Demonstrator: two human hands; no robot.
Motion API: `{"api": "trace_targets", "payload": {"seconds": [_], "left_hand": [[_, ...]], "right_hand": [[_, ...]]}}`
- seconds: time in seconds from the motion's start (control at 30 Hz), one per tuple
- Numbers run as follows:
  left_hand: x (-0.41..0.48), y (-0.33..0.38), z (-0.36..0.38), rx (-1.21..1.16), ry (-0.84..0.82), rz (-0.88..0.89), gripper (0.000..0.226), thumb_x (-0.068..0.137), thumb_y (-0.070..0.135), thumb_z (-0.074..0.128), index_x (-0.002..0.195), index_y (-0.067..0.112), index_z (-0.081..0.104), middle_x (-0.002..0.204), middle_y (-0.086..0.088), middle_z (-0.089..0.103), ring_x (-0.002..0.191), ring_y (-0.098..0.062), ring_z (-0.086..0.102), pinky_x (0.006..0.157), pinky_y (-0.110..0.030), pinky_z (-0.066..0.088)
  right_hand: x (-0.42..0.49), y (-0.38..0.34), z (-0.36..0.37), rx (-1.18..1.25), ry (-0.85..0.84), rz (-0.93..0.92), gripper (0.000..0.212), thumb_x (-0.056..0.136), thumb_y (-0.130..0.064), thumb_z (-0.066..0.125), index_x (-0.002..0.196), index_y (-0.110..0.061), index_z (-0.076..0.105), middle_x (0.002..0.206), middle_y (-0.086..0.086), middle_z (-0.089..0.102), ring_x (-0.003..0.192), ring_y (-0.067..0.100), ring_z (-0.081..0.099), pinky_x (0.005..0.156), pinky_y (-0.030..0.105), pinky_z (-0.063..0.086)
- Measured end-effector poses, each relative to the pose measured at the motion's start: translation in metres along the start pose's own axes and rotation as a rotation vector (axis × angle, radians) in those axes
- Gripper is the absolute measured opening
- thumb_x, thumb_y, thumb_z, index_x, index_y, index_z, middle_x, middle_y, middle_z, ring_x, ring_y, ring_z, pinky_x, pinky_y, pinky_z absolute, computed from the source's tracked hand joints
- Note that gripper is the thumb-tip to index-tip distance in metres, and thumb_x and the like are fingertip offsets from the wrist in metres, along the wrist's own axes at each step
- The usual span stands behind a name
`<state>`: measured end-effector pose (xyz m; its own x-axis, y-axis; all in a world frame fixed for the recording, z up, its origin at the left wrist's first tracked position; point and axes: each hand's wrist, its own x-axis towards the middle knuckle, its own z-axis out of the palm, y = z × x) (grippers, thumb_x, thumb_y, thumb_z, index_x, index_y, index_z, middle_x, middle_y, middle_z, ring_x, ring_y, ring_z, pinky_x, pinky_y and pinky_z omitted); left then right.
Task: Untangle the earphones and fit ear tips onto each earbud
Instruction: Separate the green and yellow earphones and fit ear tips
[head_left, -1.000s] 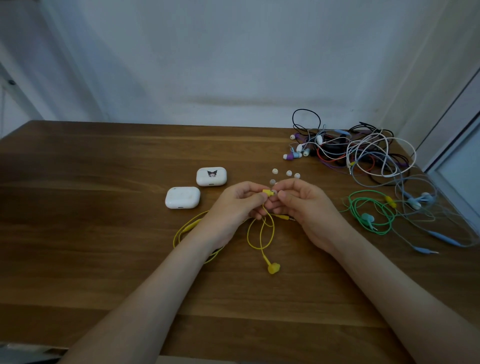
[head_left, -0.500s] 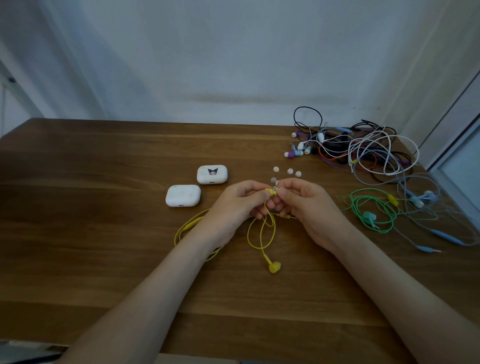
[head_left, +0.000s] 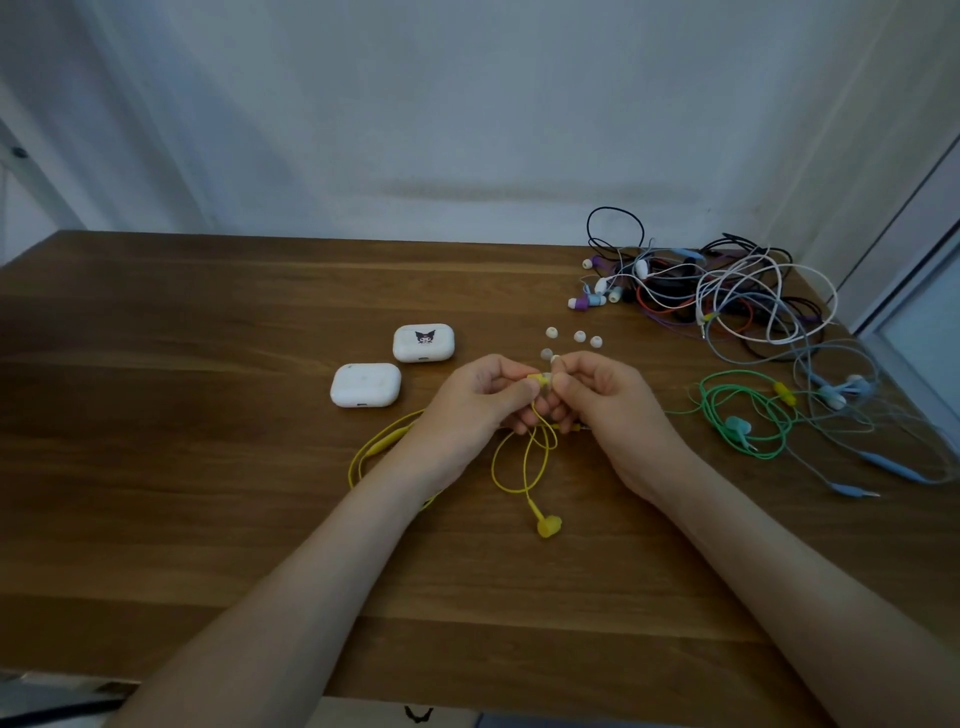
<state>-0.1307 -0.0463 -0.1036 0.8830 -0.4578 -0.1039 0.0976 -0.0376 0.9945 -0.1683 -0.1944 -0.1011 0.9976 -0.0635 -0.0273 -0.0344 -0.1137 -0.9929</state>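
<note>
My left hand (head_left: 475, 402) pinches one yellow earbud (head_left: 538, 379) of the yellow earphones, raised just above the table. My right hand (head_left: 602, 397) meets it from the right, fingertips closed on a small white ear tip (head_left: 555, 360) pressed against that earbud. The yellow cable (head_left: 519, 462) loops down from my hands. Its second earbud (head_left: 548, 526) lies bare on the wood in front of them. Several loose white ear tips (head_left: 580, 336) lie just beyond my fingers.
Two white earbud cases (head_left: 365, 384) (head_left: 423, 342) sit left of my hands. Green earphones (head_left: 743, 415) and light-blue earphones (head_left: 852, 395) lie to the right. A tangled pile of cables (head_left: 727, 296) fills the far right corner of the wooden table (head_left: 182, 467).
My hands stay together at the same spot; the fingers shifted only slightly around the yellow earbud and the ear tip.
</note>
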Motion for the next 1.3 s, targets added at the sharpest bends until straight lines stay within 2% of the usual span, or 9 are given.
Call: {"api": "trace_targets", "payload": {"seconds": [0.2,0.43,0.57,0.67,0.73,0.8,1.0,1.17,1.3], "left_hand": [[-0.002,-0.003,0.002,0.086,0.048,0.043,0.007,0.095,0.008,0.056,0.100,0.008,0.061,0.076,-0.005,0.065,0.064,-0.005,0.060,0.059,-0.018,0.049],[-0.003,0.000,0.002,0.078,0.044,0.033,0.010,0.096,0.008,0.053,0.101,0.010,0.061,0.074,-0.001,0.066,0.064,-0.007,0.058,0.059,-0.020,0.047],[-0.002,0.003,0.000,-0.017,0.091,-0.014,0.010,0.093,0.008,0.055,0.092,0.014,0.062,0.068,0.000,0.063,0.061,-0.011,0.055,0.057,-0.024,0.044],[-0.001,0.004,-0.001,-0.139,0.149,-0.027,0.006,0.091,0.014,0.059,0.085,0.016,0.059,0.060,0.003,0.057,0.055,-0.012,0.049,0.053,-0.023,0.039],[0.000,0.004,-0.001,-0.108,0.206,-0.017,0.008,0.090,0.020,0.064,0.085,0.017,0.059,0.059,0.006,0.054,0.054,-0.010,0.047,0.052,-0.022,0.037],[0.000,0.003,-0.002,-0.077,0.246,-0.011,0.009,0.089,0.020,0.065,0.084,0.017,0.058,0.059,0.007,0.054,0.054,-0.009,0.048,0.051,-0.021,0.038],[0.001,0.004,0.001,-0.009,0.284,0.007,0.015,0.098,0.017,0.049,0.087,0.018,0.059,0.065,0.006,0.065,0.052,-0.006,0.052,0.050,-0.019,0.041],[0.002,0.001,0.001,0.068,0.278,0.025,0.023,0.101,0.018,0.041,0.088,0.019,0.060,0.073,0.004,0.066,0.058,-0.005,0.054,0.054,-0.020,0.043],[0.001,-0.002,-0.001,0.147,0.244,0.064,0.026,0.095,0.012,0.049,0.080,0.028,0.063,0.076,0.008,0.064,0.065,-0.005,0.055,0.065,-0.024,0.045]], "right_hand": [[-0.003,0.003,0.008,-0.120,0.094,-0.043,0.020,0.096,-0.004,0.046,0.085,-0.015,0.058,0.072,-0.002,0.063,0.064,0.003,0.058,0.061,0.019,0.048],[-0.004,0.001,0.007,-0.096,0.063,-0.067,0.014,0.095,-0.005,0.050,0.087,-0.016,0.056,0.075,-0.002,0.065,0.067,0.003,0.061,0.061,0.019,0.049],[-0.008,-0.004,0.002,-0.199,0.050,-0.213,0.014,0.090,-0.008,0.060,0.089,-0.021,0.055,0.081,-0.004,0.059,0.076,0.006,0.057,0.070,0.024,0.048],[-0.016,-0.013,-0.011,-0.333,-0.213,-0.279,0.020,0.081,-0.023,0.073,0.085,-0.021,0.053,0.075,-0.006,0.053,0.068,0.005,0.049,0.063,0.021,0.042],[-0.021,-0.017,-0.017,-0.574,-0.459,-0.235,0.030,0.072,-0.040,0.076,0.085,-0.024,0.054,0.076,-0.003,0.054,0.069,0.006,0.048,0.067,0.019,0.040],[-0.023,-0.017,-0.018,-0.818,-0.587,-0.242,0.034,0.072,-0.043,0.077,0.090,-0.024,0.055,0.083,-0.003,0.054,0.079,0.005,0.047,0.074,0.012,0.030],[-0.021,-0.015,-0.021,-0.858,-0.606,-0.371,0.012,0.084,-0.035,0.069,0.086,-0.026,0.062,0.082,-0.010,0.053,0.084,0.005,0.049,0.084,0.019,0.030],[-0.021,-0.017,-0.020,-0.913,-0.708,-0.297,0.026,0.078,-0.040,0.074,0.096,-0.026,0.061,0.090,-0.012,0.052,0.090,-0.001,0.043,0.083,0.014,0.026],[-0.018,-0.014,-0.019,-0.817,-0.572,-0.273,0.013,0.083,-0.028,0.071,0.093,-0.025,0.062,0.086,-0.010,0.055,0.082,0.001,0.049,0.075,0.014,0.038]]}}
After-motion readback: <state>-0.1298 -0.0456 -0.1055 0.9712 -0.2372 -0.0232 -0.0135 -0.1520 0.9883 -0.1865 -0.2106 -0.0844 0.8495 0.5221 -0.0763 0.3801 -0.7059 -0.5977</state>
